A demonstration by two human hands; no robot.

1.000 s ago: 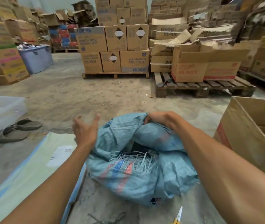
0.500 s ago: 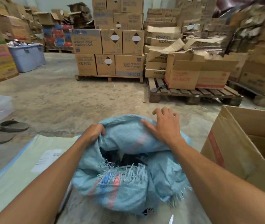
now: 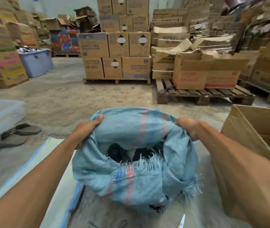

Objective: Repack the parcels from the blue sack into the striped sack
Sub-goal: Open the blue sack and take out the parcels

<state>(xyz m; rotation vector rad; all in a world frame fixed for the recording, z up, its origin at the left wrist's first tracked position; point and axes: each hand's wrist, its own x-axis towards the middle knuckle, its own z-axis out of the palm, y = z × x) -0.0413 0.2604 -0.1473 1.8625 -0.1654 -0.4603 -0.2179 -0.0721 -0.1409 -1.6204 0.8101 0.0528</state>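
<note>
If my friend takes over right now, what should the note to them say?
Left hand and right hand: each grips the blue sack by its rim, holding the mouth open.
Dark parcels lie inside the blue sack; the striped sack lies flat on the floor to its left.
Done: no parcel shows in the striped sack.
Left: lift the parcels out, open the striped sack, pack them in.

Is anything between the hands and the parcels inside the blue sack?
Nothing visible. The left hand and right hand grip the rim of the blue sack, holding its mouth open above the dark parcels.
</note>
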